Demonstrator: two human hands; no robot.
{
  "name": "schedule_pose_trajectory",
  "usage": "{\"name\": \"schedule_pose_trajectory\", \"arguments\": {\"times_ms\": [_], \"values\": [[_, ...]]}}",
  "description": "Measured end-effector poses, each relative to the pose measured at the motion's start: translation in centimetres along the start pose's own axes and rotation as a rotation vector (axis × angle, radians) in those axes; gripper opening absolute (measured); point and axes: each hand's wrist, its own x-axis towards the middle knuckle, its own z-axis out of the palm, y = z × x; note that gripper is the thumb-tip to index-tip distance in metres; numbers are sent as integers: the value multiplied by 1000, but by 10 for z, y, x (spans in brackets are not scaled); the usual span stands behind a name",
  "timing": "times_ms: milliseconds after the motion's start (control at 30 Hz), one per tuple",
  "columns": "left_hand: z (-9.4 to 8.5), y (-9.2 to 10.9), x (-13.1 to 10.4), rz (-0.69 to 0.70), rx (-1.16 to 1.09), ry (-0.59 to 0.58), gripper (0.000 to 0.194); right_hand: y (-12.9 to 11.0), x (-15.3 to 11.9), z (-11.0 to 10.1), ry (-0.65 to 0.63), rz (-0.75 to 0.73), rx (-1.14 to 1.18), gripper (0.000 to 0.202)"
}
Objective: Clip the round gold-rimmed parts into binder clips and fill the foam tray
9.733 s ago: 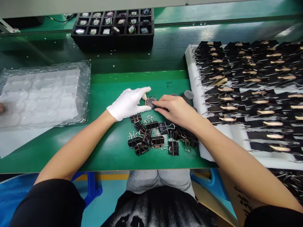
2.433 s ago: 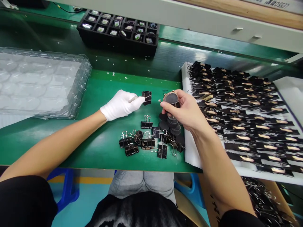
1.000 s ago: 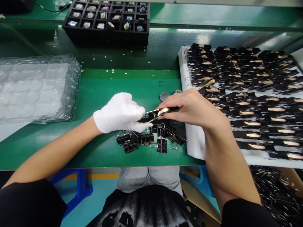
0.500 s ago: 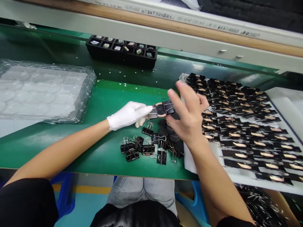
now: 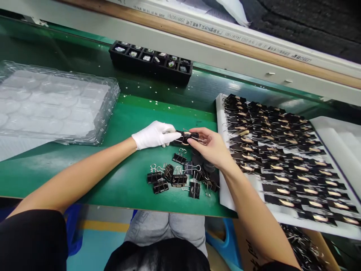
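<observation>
Both the white-gloved left hand (image 5: 153, 134) and bare right hand (image 5: 212, 146) pinch what seems a round disc clamped by black binder clips (image 5: 186, 137); steady, level holding suits it.

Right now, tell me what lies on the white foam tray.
The white foam tray holds rows of black clipped pieces. The foam under them is mostly covered; its far right end is out of frame.

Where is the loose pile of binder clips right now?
In the head view, the loose binder clips lie on the green mat, just below both hands and left of the white foam tray.
</observation>
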Motion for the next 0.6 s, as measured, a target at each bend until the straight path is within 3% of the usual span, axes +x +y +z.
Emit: {"name": "schedule_pose_trajectory", "arguments": {"times_ms": [100,600], "values": [[-1,2,0,-35,-13,-2,42,0,2,0,1,2,10,36],[-4,7,4,-100,27,-50,40,7,5,1,-10,46,88,35]]}}
